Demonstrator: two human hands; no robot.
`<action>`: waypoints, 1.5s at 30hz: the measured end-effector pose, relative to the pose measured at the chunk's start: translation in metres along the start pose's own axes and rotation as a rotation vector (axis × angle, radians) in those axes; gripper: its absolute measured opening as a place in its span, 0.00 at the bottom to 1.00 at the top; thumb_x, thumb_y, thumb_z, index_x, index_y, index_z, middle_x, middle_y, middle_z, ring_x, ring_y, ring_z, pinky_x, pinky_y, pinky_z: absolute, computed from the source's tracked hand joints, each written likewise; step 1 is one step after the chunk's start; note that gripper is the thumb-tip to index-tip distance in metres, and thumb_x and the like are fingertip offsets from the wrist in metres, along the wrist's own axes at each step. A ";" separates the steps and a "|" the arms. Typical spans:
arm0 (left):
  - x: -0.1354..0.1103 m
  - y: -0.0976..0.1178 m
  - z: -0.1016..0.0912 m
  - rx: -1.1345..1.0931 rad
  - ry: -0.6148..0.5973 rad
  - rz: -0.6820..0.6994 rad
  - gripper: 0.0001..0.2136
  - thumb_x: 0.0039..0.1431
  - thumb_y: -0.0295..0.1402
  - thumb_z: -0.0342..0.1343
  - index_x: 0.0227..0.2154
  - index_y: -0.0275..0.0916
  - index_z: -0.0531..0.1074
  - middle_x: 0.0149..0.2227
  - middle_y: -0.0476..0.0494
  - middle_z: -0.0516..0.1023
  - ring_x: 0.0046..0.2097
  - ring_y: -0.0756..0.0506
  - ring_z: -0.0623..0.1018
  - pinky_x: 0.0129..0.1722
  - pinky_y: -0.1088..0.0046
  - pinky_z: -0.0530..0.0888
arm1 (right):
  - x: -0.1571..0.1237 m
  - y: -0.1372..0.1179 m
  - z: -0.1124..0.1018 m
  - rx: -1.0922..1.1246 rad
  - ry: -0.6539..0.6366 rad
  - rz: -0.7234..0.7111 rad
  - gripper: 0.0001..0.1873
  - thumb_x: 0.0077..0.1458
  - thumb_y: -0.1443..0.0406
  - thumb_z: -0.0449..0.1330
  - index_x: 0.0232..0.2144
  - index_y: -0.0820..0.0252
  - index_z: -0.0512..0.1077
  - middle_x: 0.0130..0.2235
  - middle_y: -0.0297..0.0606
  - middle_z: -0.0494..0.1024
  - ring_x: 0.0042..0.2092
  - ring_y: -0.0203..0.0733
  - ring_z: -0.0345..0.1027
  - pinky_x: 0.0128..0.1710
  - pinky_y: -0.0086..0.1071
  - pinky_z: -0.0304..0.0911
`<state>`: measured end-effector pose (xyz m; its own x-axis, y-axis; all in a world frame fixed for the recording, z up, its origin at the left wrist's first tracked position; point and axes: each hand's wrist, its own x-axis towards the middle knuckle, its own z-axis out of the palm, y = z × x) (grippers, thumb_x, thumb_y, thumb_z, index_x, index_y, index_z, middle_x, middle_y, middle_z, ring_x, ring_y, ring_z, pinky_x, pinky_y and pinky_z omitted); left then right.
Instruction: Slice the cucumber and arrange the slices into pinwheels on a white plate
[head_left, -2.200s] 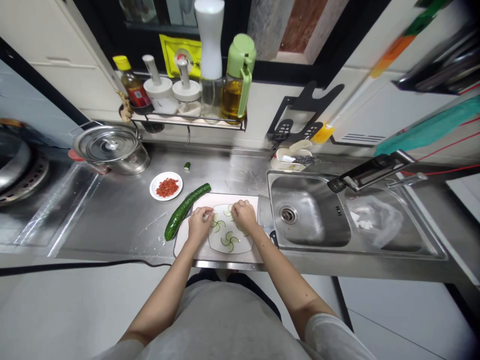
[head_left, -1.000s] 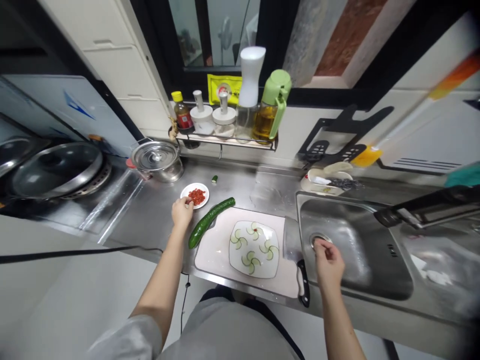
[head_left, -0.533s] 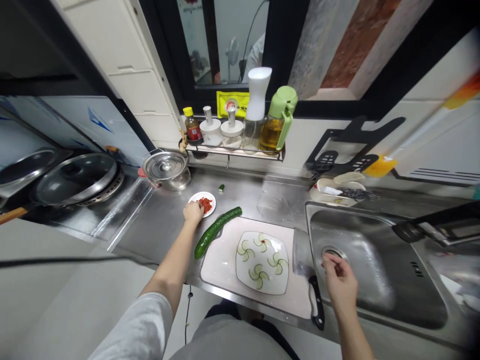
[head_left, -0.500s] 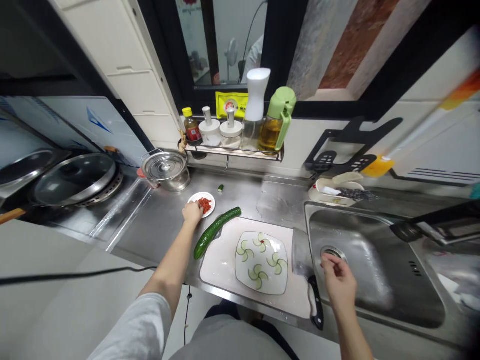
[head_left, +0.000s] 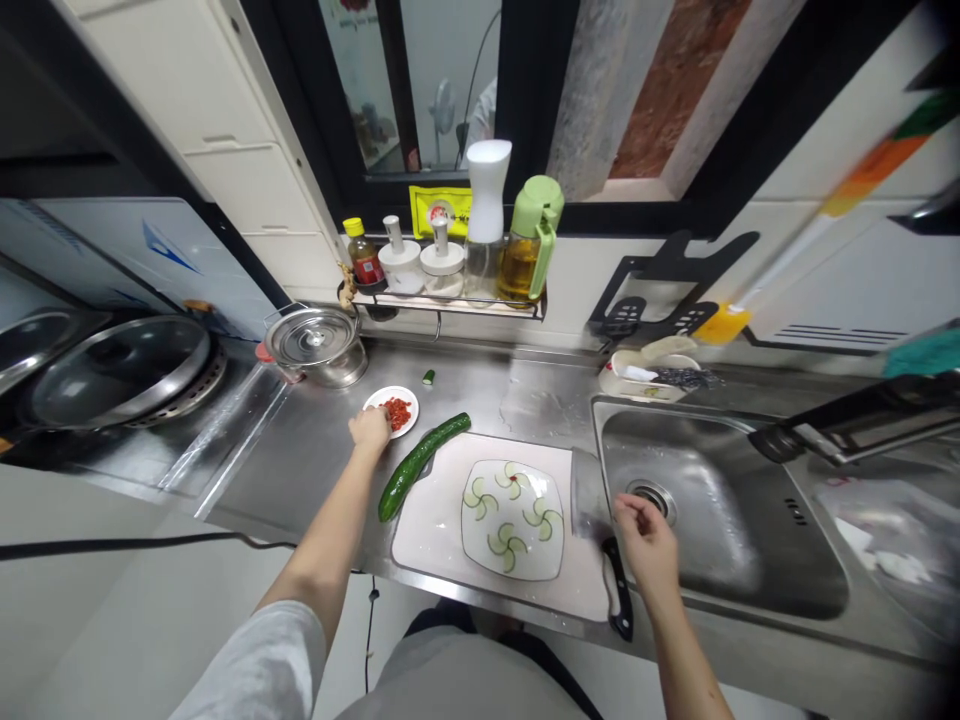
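Observation:
My left hand [head_left: 370, 429] is closed at the near left rim of a small white plate [head_left: 409, 394] that holds small red pieces [head_left: 397, 413]. Its fingertips are partly hidden, and I cannot make out what they grip. My right hand [head_left: 649, 540] hovers by the sink's left edge, fingers pinched together; anything between them is too small to see. Between my hands, a squarish plate [head_left: 475, 545] lies on a pale cutting board [head_left: 427, 535], bearing several pinwheels of green-edged slices [head_left: 508, 547]. The top pinwheel has a red centre. A cleaver [head_left: 592, 500] rests along the board's right side.
A whole cucumber [head_left: 424, 465] lies across the board's left edge, with a cucumber end [head_left: 428, 377] behind it. The metal sink [head_left: 720, 500] is at right. A lidded pot [head_left: 319, 345] stands back left, below a rack [head_left: 450, 303] of seasoning bottles.
The whole view has shifted, so things appear further left. My right hand has moved slightly left, towards the cleaver. My left hand stays at the small plate.

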<state>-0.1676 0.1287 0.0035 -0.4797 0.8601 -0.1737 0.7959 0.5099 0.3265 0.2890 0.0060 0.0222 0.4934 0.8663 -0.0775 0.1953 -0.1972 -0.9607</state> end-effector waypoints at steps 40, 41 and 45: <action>-0.039 0.024 -0.020 -1.258 -0.138 -0.227 0.14 0.44 0.38 0.64 0.32 0.35 0.72 0.23 0.50 0.71 0.21 0.56 0.66 0.18 0.84 0.55 | -0.015 -0.003 0.011 -0.138 -0.069 -0.150 0.18 0.46 0.52 0.57 0.32 0.62 0.72 0.23 0.34 0.71 0.23 0.35 0.60 0.23 0.28 0.58; -0.049 0.032 -0.023 -1.292 -0.198 -0.197 0.15 0.44 0.38 0.65 0.32 0.35 0.73 0.25 0.49 0.72 0.22 0.57 0.66 0.17 0.84 0.53 | -0.017 -0.008 0.015 -0.150 -0.091 -0.170 0.18 0.47 0.53 0.57 0.32 0.62 0.72 0.23 0.34 0.71 0.24 0.35 0.61 0.24 0.28 0.58; -0.103 0.071 -0.029 -1.528 -0.582 -0.055 0.17 0.40 0.36 0.68 0.34 0.37 0.73 0.30 0.50 0.71 0.23 0.58 0.66 0.15 0.85 0.52 | -0.032 -0.041 0.037 -0.219 -0.187 -0.294 0.15 0.51 0.55 0.56 0.31 0.61 0.73 0.24 0.34 0.72 0.25 0.35 0.61 0.26 0.29 0.59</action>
<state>-0.0723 0.0755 0.0716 -0.0159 0.9135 -0.4066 -0.4702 0.3520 0.8093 0.2340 0.0036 0.0546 0.2307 0.9649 0.1255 0.4908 -0.0041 -0.8713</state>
